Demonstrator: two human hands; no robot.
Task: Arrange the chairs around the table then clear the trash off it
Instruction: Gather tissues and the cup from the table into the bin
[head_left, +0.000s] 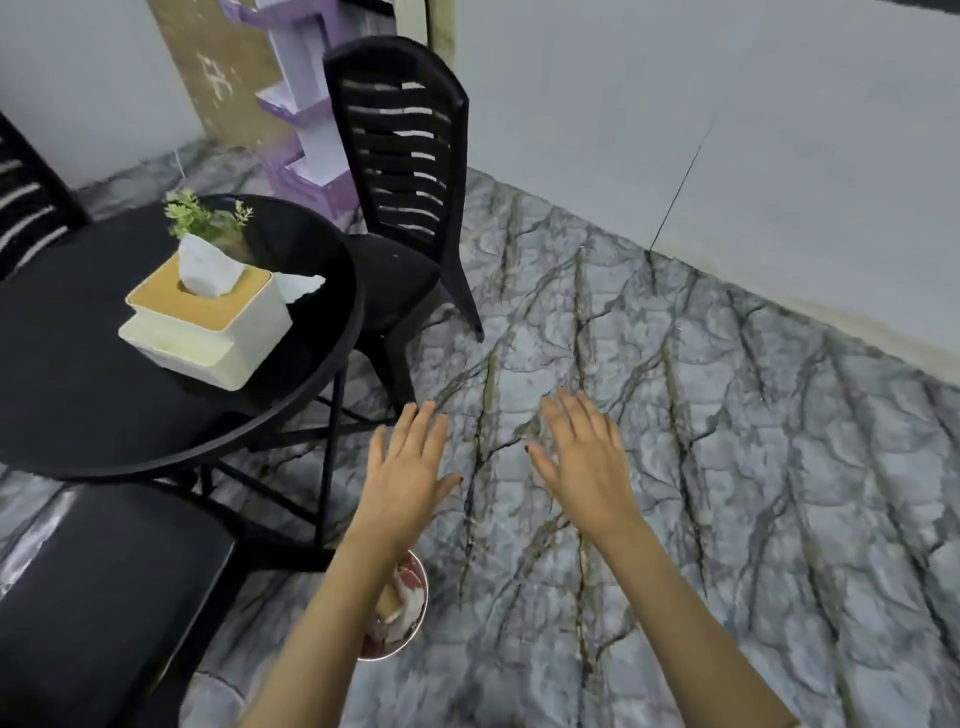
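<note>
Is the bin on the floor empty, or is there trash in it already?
Not empty. The bin below the left forearm holds crumpled white and reddish scraps near its rim. How full it is cannot be told; the arm hides part of it.

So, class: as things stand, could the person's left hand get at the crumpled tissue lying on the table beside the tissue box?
Probably yes. The left hand is open and empty, and nothing stands between it and the crumpled tissue near the table edge; the tissue box sits to one side.

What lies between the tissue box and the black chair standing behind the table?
In the head view, a loose crumpled white tissue lies on the black table, between the tissue box and the slatted black chair.
</note>
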